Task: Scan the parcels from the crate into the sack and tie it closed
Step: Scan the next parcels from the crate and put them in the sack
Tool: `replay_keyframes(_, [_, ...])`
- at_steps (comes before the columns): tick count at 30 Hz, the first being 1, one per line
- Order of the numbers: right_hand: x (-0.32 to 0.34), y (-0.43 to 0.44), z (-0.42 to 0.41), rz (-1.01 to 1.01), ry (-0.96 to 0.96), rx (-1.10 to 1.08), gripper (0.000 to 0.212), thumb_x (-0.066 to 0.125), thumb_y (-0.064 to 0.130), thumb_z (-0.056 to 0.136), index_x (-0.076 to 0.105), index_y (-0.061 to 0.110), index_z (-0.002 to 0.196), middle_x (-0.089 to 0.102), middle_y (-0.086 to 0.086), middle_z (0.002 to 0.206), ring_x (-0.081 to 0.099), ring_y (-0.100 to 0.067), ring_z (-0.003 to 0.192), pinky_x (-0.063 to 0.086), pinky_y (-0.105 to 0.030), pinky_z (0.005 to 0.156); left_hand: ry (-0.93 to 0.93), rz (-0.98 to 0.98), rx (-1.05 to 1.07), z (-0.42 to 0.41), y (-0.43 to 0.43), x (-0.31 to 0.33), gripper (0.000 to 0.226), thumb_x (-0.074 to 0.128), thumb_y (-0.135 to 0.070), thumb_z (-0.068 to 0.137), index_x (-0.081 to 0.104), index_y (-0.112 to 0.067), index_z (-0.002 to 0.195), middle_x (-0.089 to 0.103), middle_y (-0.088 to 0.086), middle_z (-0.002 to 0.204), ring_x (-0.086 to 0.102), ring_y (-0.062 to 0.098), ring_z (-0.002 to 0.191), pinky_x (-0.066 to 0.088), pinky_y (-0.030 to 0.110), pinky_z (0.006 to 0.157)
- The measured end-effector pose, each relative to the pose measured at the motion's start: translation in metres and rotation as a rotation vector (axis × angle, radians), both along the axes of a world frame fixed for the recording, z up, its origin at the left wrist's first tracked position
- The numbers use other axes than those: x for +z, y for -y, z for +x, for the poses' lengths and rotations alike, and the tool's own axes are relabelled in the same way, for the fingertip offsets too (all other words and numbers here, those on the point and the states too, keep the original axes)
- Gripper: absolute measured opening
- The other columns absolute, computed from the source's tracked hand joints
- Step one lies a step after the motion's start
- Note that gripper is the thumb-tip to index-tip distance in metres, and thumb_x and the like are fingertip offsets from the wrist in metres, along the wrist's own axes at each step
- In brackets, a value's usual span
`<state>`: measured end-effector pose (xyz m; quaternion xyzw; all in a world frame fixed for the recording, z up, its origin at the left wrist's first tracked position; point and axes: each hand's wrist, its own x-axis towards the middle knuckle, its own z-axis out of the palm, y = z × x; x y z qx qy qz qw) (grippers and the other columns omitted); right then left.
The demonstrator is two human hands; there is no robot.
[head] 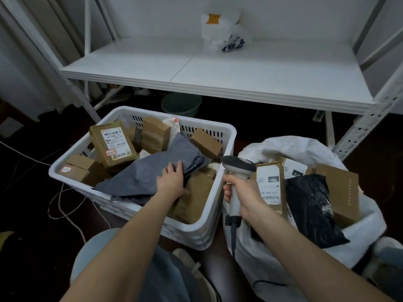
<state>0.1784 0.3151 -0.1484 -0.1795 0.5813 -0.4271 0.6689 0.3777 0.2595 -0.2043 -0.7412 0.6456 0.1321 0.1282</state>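
The white crate (pixel 192 234) sits on the dark floor, and it is full of parcels. A big grey soft bag (pixel 139 177) lies on top, near the front edge of the crate. The left hand (pixel 172 182) lies on this grey bag, with the fingers on the bag and the thumb by a brown parcel (pixel 194 197) in the front right corner of the crate. I cannot tell if the hand is holding the bag or just touching it. A brown box with a white label (pixel 113 142) leans up near the back left corner. More brown boxes stand along the back wall.

The right hand (pixel 244 192) is wrapped tight around the handle of a grey scanner (pixel 237 165). The scanner is just over the right edge of the crate, and its head points at the crate. Its dark cord (pixel 233 236) hangs down between the crate and the sack.

The white sack (pixel 272 269) stands open just beside the crate, on the right. Inside are a box with labels (pixel 270 184) at the left edge, a black bag (pixel 309 205) in the middle and a brown box (pixel 342 190) at the right edge.

Behind them is a white shelf (pixel 218 68). A white plastic bag (pixel 222 29) sits near its back edge. A green bowl (pixel 181 103) is under the shelf
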Motion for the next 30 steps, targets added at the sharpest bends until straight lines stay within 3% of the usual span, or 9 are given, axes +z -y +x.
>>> replay_keyframes(4, [-0.014, 0.012, 0.002, 0.032, 0.009, 0.015, 0.009, 0.065, 0.011, 0.087, 0.064, 0.003, 0.084, 0.056, -0.003, 0.052, 0.049, -0.010, 0.040, 0.043, -0.022, 0.043, 0.156, -0.016, 0.012, -0.001, 0.020, -0.010, 0.085, 0.059, -0.029, 0.093, 0.000, -0.018, 0.153, 0.021, 0.019, 0.154, 0.041, 0.037, 0.130, 0.045, 0.042, 0.094])
replay_keyframes(8, [-0.019, 0.016, 0.000, 0.047, 0.009, 0.018, 0.007, 0.065, 0.011, 0.088, 0.066, 0.004, 0.086, 0.056, -0.002, 0.055, 0.051, -0.009, 0.043, 0.045, -0.022, 0.046, 0.196, -0.163, -0.016, 0.002, 0.032, -0.013, 0.033, 0.045, -0.012, 0.097, 0.041, -0.011, 0.129, 0.057, 0.012, 0.122, 0.060, 0.029, 0.107, 0.049, 0.035, 0.079])
replay_keyframes(11, [-0.014, 0.014, -0.004, 0.030, 0.011, -0.001, 0.005, 0.065, 0.009, 0.088, 0.066, 0.004, 0.086, 0.056, -0.003, 0.055, 0.050, -0.010, 0.044, 0.044, -0.022, 0.045, 0.194, -0.181, 0.013, 0.005, 0.034, 0.002, 0.021, 0.045, -0.011, 0.098, 0.053, -0.012, 0.117, 0.064, 0.008, 0.112, 0.063, 0.025, 0.103, 0.050, 0.033, 0.079])
replay_keyframes(14, [-0.003, 0.008, -0.010, -0.018, 0.012, -0.028, 0.006, 0.064, 0.006, 0.087, 0.064, 0.004, 0.082, 0.055, -0.004, 0.055, 0.049, -0.012, 0.044, 0.044, -0.024, 0.048, 0.104, -0.332, 0.027, 0.005, 0.038, 0.040, 0.012, 0.049, -0.016, 0.096, 0.051, -0.013, 0.107, 0.066, 0.010, 0.102, 0.065, 0.030, 0.091, 0.047, 0.037, 0.069])
replay_keyframes(18, [0.019, -0.006, -0.017, -0.128, 0.002, -0.054, 0.008, 0.066, 0.006, 0.087, 0.065, 0.004, 0.079, 0.058, -0.005, 0.057, 0.052, -0.013, 0.046, 0.046, -0.026, 0.053, -0.104, -0.624, 0.058, -0.002, 0.037, 0.125, 0.021, 0.048, -0.024, 0.098, 0.048, -0.007, 0.109, 0.063, 0.020, 0.101, 0.061, 0.042, 0.094, 0.041, 0.041, 0.066])
replay_keyframes(22, [0.046, -0.026, -0.037, -0.240, -0.008, -0.119, 0.007, 0.068, 0.008, 0.086, 0.064, 0.007, 0.081, 0.063, -0.008, 0.067, 0.057, -0.014, 0.054, 0.050, -0.024, 0.057, -0.413, -0.771, 0.165, -0.016, 0.027, 0.185, 0.023, 0.051, -0.025, 0.097, 0.051, -0.007, 0.111, 0.062, 0.019, 0.110, 0.057, 0.040, 0.105, 0.042, 0.041, 0.078])
replay_keyframes(25, [0.061, -0.037, -0.064, -0.285, -0.006, -0.215, 0.015, 0.071, 0.007, 0.083, 0.065, 0.004, 0.097, 0.066, -0.011, 0.078, 0.062, -0.013, 0.058, 0.052, -0.022, 0.052, -0.706, -0.784, 0.236, -0.026, 0.016, 0.198, 0.024, 0.055, -0.021, 0.095, 0.056, -0.004, 0.112, 0.063, 0.016, 0.113, 0.057, 0.034, 0.108, 0.040, 0.034, 0.081])
replay_keyframes(27, [0.070, -0.044, -0.083, -0.300, 0.004, -0.268, 0.015, 0.071, 0.005, 0.083, 0.065, 0.005, 0.097, 0.066, -0.009, 0.078, 0.064, -0.012, 0.060, 0.053, -0.022, 0.051, -0.903, -0.747, 0.262, -0.036, 0.006, 0.196, 0.020, 0.057, -0.016, 0.094, 0.059, -0.003, 0.109, 0.064, 0.015, 0.108, 0.058, 0.028, 0.104, 0.041, 0.031, 0.081])
replay_keyframes(30, [0.078, -0.057, -0.106, -0.330, -0.009, -0.306, 0.014, 0.072, 0.005, 0.082, 0.066, 0.010, 0.093, 0.069, -0.008, 0.085, 0.065, -0.015, 0.072, 0.055, -0.030, 0.068, -1.081, -0.635, 0.280, -0.058, -0.014, 0.188, 0.006, 0.057, -0.012, 0.095, 0.056, -0.005, 0.094, 0.061, 0.009, 0.089, 0.056, 0.022, 0.091, 0.040, 0.027, 0.076])
